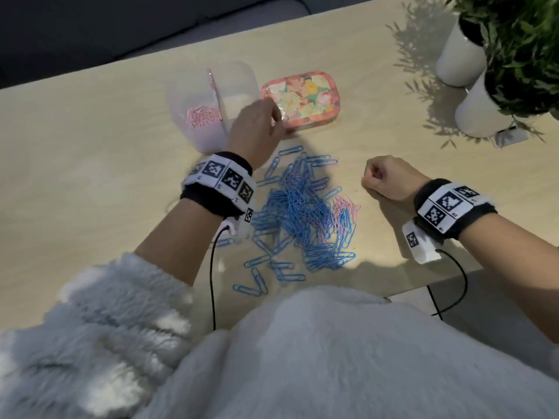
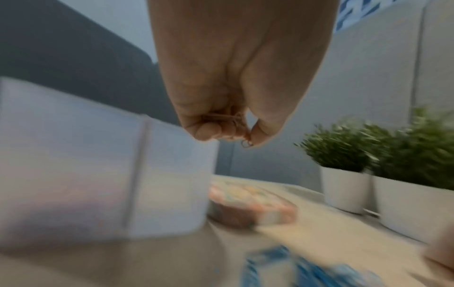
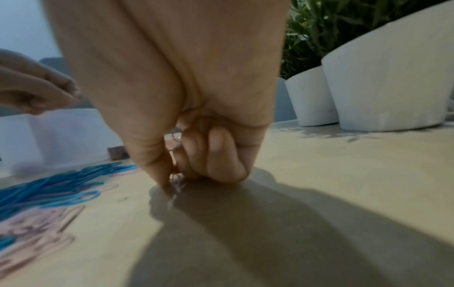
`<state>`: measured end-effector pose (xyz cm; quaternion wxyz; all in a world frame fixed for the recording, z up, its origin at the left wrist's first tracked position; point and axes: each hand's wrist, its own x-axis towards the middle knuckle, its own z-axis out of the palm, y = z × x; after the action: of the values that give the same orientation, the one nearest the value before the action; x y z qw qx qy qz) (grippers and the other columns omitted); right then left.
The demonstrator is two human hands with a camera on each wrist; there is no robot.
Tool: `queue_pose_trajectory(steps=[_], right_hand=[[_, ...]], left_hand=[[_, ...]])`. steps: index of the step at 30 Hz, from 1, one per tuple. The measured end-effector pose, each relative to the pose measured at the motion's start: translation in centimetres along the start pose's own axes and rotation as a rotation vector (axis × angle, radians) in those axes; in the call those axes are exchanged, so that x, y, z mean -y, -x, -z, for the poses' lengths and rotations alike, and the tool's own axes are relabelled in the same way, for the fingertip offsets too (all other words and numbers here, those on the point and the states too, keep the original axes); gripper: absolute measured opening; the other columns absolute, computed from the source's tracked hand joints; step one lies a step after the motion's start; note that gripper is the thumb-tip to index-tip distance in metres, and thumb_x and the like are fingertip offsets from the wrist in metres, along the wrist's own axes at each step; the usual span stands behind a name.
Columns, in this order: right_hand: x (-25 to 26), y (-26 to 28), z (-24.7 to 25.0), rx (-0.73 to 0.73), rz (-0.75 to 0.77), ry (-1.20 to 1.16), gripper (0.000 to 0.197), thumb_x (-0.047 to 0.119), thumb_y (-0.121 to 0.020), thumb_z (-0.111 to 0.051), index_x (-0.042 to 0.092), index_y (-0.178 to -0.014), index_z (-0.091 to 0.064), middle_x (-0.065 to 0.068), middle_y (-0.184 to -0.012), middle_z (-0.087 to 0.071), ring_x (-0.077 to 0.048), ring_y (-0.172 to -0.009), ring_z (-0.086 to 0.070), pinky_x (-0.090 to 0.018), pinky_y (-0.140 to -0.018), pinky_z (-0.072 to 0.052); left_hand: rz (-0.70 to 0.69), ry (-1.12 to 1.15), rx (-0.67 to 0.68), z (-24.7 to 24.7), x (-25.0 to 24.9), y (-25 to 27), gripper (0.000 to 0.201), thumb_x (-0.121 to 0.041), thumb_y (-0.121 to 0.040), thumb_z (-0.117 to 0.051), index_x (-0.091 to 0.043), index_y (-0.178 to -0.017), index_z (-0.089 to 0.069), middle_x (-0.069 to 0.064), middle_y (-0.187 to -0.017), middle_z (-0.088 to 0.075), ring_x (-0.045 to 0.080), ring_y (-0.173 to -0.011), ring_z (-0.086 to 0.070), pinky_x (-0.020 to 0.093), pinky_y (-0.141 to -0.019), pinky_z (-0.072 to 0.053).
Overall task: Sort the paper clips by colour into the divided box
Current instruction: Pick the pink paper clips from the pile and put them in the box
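A translucent divided box [image 1: 184, 95] stands at the back left of the table, with pink clips [image 1: 201, 116] in its left compartment. My left hand [image 1: 279, 117] hovers at the box's right end, beside a floral tin, and pinches a few pink clips [image 2: 236, 120] between thumb and fingers. A large heap of blue clips [image 1: 296, 213] lies in the middle, with a small bunch of pink clips [image 1: 344, 207] at its right edge. My right hand [image 1: 370, 179] rests as a fist on the table right of the heap, its curled fingers pinching pale clips [image 3: 176, 181] against the tabletop.
A floral tin [image 1: 305, 98] sits right of the box. Two white pots [image 1: 459, 58] with green plants stand at the back right. Cables run from both wrist bands over the table's near edge. Loose blue clips [image 1: 257, 282] lie near my body.
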<state>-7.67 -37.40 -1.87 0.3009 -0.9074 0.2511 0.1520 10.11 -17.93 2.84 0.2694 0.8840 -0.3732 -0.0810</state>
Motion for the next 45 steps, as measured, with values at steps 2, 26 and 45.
queue_pose_trajectory(steps=[2, 26, 45], right_hand=[[0.6, -0.1, 0.2, 0.040, 0.021, -0.068, 0.022, 0.016, -0.077, -0.061, 0.015, -0.059, -0.049, -0.006, -0.059, -0.055, -0.024, -0.063, -0.049, -0.032, -0.068, -0.041], [27.4, -8.5, 1.7, 0.298, 0.097, -1.007, 0.032, 0.004, -0.088, -0.032, 0.019, -0.061, -0.028, 0.004, -0.047, -0.030, -0.012, -0.044, -0.022, -0.024, -0.045, -0.025], [7.1, -3.5, -1.0, -0.118, 0.134, -0.100, 0.019, 0.008, -0.075, -0.063, 0.009, -0.093, -0.071, -0.014, -0.094, -0.070, -0.027, -0.089, -0.062, -0.032, -0.081, -0.050]], left_hand=[[0.067, -0.003, -0.188, 2.7, 1.9, -0.6, 0.018, -0.012, -0.090, -0.041, 0.000, -0.094, -0.054, 0.011, -0.086, -0.054, 0.024, -0.081, -0.051, 0.028, -0.072, -0.037], [0.232, 0.226, -0.483, 6.8, 8.6, 4.6, 0.030, 0.002, -0.077, -0.036, -0.004, -0.085, -0.065, 0.002, -0.085, -0.057, 0.010, -0.083, -0.052, 0.008, -0.070, -0.037], [-0.285, -0.291, 0.377, -4.5, 0.8, 8.5, 0.045, -0.029, -0.087, -0.032, -0.022, -0.124, -0.054, 0.009, -0.119, -0.059, 0.034, -0.107, -0.054, 0.044, -0.087, -0.047]])
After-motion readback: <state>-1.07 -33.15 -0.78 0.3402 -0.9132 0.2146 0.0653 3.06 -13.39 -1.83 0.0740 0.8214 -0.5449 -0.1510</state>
